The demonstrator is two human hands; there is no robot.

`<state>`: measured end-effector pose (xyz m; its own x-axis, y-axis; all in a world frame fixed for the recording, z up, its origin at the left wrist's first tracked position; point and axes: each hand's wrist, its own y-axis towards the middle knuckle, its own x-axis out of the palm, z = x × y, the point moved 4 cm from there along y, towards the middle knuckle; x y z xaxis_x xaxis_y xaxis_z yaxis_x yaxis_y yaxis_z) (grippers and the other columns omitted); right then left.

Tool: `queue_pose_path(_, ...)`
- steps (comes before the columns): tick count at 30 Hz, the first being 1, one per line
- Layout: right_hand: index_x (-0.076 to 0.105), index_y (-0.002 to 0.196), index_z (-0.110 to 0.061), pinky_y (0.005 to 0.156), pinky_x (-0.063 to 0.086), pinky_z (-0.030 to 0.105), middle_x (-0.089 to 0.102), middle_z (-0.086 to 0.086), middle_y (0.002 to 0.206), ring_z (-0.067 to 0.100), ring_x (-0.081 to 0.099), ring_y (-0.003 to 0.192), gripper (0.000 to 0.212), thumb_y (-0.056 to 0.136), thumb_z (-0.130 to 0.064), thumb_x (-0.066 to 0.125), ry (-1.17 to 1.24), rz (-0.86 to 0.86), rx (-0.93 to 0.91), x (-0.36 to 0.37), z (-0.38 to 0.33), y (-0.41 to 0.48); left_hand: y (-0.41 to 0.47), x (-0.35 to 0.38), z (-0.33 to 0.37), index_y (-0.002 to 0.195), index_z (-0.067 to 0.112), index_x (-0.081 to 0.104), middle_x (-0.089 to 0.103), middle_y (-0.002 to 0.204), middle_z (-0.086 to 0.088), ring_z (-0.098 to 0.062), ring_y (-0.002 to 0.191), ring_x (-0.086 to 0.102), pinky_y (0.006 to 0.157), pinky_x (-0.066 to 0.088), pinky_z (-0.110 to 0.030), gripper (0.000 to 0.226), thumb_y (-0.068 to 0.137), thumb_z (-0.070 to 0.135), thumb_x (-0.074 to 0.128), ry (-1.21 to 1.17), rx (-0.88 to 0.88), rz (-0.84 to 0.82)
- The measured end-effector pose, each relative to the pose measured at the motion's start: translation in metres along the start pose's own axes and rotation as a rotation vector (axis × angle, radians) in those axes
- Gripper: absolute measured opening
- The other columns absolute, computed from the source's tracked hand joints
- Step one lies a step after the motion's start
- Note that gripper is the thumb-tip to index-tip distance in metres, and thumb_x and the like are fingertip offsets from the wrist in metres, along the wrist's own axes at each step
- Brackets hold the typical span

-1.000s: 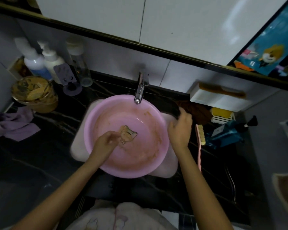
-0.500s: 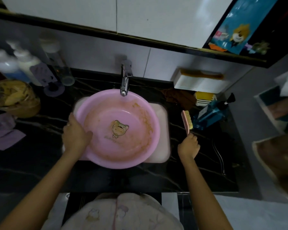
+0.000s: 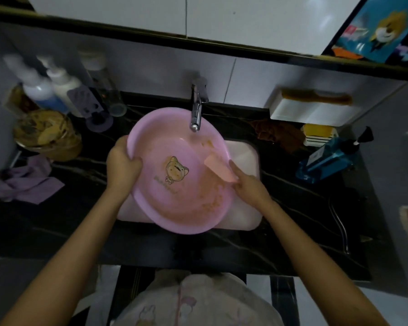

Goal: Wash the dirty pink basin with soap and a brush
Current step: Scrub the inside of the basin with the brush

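Observation:
The pink basin (image 3: 174, 203) lies tilted in the white sink (image 3: 245, 208) under the faucet (image 3: 196, 109). It has a cat picture on its bottom and brown dirt smeared along its right inner wall. My left hand (image 3: 121, 167) grips the basin's left rim. My right hand (image 3: 249, 187) holds the pink brush (image 3: 219, 169) by its handle, with the brush head lying inside the basin against the right wall, back side up. No water runs from the faucet.
Pump bottles (image 3: 57, 88) and a brown bowl (image 3: 47, 135) stand at the back left, with a purple cloth (image 3: 26, 182) beside them. A blue soap bottle (image 3: 327, 158), a yellow sponge (image 3: 318, 131) and a brown rag (image 3: 278, 135) lie on the black counter (image 3: 57, 220) at the right.
My right hand has lifted the brush from the counter and brought it left into the basin. My left hand kept its hold on the left rim, and the basin now tilts.

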<state>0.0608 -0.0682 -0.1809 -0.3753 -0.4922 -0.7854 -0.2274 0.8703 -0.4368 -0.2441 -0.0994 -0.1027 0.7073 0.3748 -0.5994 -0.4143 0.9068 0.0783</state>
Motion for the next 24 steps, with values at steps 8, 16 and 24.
queue_pose_path(8,0.006,0.151,-0.031,0.065,0.032,0.033,0.050,0.018,0.122,0.032,0.058,0.099,0.061,0.099,-0.018,0.036,-0.489,0.102,-0.204,-0.016,-0.027,0.078,0.013,-0.002,0.016,0.118,0.005,0.056,0.059,0.098,-0.009,-0.015,0.085,0.050,0.070,0.038,-0.026,0.048,0.073,-0.012,0.052,0.178,0.057,0.036)
queue_pose_path(16,0.031,0.146,-0.020,0.097,0.043,0.031,0.044,0.007,0.140,0.026,0.048,0.122,0.049,0.099,-0.033,0.038,-0.426,-0.415,-0.115,0.020,-0.025,0.051,0.018,0.001,0.014,0.125,0.011,0.055,0.054,0.098,0.004,-0.010,0.089,0.050,0.065,0.034,-0.012,0.059,0.071,-0.014,0.049,0.160,0.054,0.049)
queue_pose_path(24,0.031,0.145,-0.024,0.070,0.042,0.032,0.061,0.013,0.113,0.029,0.061,0.099,0.046,0.100,-0.026,0.039,-0.347,-0.030,-0.107,-0.039,-0.049,0.091,0.022,0.003,0.008,0.128,0.012,0.053,0.055,0.101,0.004,-0.012,0.090,0.052,0.065,0.036,-0.007,0.060,0.073,-0.013,0.050,0.157,0.062,0.009)
